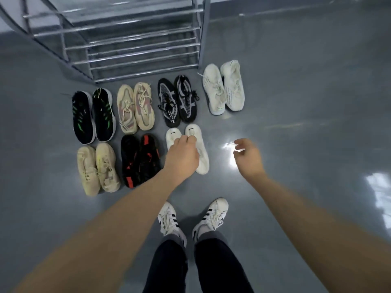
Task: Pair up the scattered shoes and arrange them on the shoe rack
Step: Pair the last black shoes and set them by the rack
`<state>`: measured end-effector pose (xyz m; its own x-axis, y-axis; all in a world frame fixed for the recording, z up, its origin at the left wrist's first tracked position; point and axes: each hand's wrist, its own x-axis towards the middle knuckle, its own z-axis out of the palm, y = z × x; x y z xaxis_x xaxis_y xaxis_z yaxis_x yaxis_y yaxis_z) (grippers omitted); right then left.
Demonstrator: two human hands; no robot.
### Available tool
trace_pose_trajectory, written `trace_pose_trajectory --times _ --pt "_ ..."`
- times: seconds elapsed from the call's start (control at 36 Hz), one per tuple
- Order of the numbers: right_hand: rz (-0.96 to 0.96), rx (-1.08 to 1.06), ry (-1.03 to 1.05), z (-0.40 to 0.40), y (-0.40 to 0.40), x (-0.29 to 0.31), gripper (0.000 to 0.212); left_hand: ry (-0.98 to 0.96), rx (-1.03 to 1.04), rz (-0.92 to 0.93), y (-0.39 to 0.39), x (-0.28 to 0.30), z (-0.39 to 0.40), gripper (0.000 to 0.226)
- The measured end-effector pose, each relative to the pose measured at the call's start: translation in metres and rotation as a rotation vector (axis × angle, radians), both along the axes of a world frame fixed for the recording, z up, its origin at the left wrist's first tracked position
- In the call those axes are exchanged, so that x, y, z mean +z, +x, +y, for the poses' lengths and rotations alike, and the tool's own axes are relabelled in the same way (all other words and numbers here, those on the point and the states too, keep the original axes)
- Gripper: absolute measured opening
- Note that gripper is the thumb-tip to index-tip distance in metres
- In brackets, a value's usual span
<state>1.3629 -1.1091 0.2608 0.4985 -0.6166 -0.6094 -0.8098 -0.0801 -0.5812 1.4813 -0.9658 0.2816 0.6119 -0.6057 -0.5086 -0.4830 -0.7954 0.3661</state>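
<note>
White slip-on pair [202, 153] under left grip [183, 154], fingers pinching both; right grip [247, 157] beside, loosely curled, empty.

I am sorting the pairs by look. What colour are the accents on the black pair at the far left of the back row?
Green streaks on black pair, white soles; head view.

Even, cool indoor light is falling from overhead onto a glossy grey floor [296, 102]. Bright white glare is pooling on the floor near the middle right, with window-like reflections shining at the right edge. Shadows are lying soft and faint. The wide-angle lens is bending the metal shoe rack [135, 49] bars at the top left. Edges and forearms are looking slightly soft and blurred.
</note>
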Motion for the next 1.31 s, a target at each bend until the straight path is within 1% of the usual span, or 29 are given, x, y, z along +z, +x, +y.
trace_pose_trajectory --times 0.11,0.19,0.28,0.39,0.53,0.61,0.72,0.75,0.81,0.89,1.03,1.08,1.17,1.31 --pt "-0.095 -0.097 0.009 -0.014 -0.008 0.052 0.030 -0.123 0.060 0.066 0.000 0.057 -0.018 0.029" --pt "-0.166 -0.173 0.008 -0.020 -0.013 0.081 0.029 -0.201 0.075 0.058 0.002 0.089 -0.030 0.027" --pt "-0.194 -0.195 -0.033 -0.022 -0.023 0.104 0.027 -0.210 0.016 0.093 0.002 0.115 -0.041 0.031" --pt "-0.180 -0.242 -0.058 -0.019 -0.040 0.136 0.023 -0.183 -0.026 0.150 -0.004 0.151 -0.055 0.032" --pt "-0.170 -0.371 -0.102 -0.014 -0.073 0.173 0.020 -0.165 -0.184 0.167 -0.026 0.193 -0.066 0.034" --pt "-0.167 -0.468 -0.134 -0.004 -0.096 0.196 0.021 -0.190 -0.254 0.173 -0.043 0.219 -0.066 0.034" --pt "-0.204 -0.630 -0.185 0.019 -0.134 0.225 0.023 -0.243 -0.391 0.187 -0.075 0.249 -0.067 0.031" --pt "-0.204 -0.709 -0.199 0.031 -0.152 0.238 0.023 -0.248 -0.457 0.193 -0.092 0.258 -0.067 0.030" --pt "-0.224 -0.765 -0.189 0.039 -0.157 0.243 0.022 -0.241 -0.472 0.184 -0.096 0.262 -0.071 0.031" --pt "-0.234 -0.936 -0.208 0.066 -0.197 0.265 0.022 -0.241 -0.637 0.186 -0.132 0.277 -0.075 0.030" --pt "-0.209 -1.147 -0.238 0.115 -0.265 0.282 0.019 -0.198 -0.877 0.192 -0.199 0.294 -0.072 0.030" --pt "-0.191 -1.236 -0.244 0.138 -0.299 0.287 0.019 -0.182 -0.990 0.205 -0.234 0.301 -0.066 0.030" --pt "-0.162 -1.324 -0.245 0.170 -0.338 0.295 0.020 -0.174 -1.106 0.222 -0.278 0.308 -0.055 0.030" --pt "-0.099 -1.534 -0.322 0.236 -0.415 0.305 0.020 -0.139 -1.306 0.268 -0.370 0.322 -0.025 0.029"
